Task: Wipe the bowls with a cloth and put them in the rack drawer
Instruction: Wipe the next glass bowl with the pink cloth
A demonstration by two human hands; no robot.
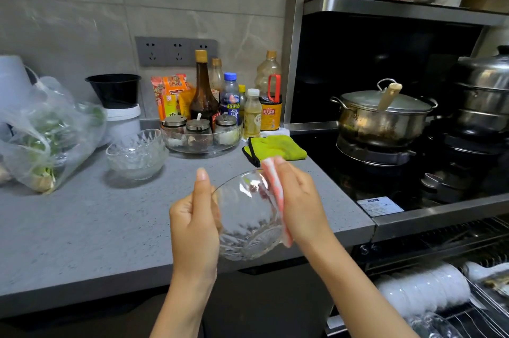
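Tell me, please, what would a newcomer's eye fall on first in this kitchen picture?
The cut-glass bowl at centre draws the eye, gripped by the left hand while the right hand holds a pink-and-white cloth over its rim. Behind, to the left, stacked glass bowls sit on the grey counter, and a lidded steel pot stands on the stove at right.

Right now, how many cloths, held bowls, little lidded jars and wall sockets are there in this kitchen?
Cloths: 2, pink cloth, green cloth
Held bowls: 1, bowl
Jars: 3, left jar, middle jar, right jar
Sockets: 3, left socket, middle socket, right socket
Total: 9
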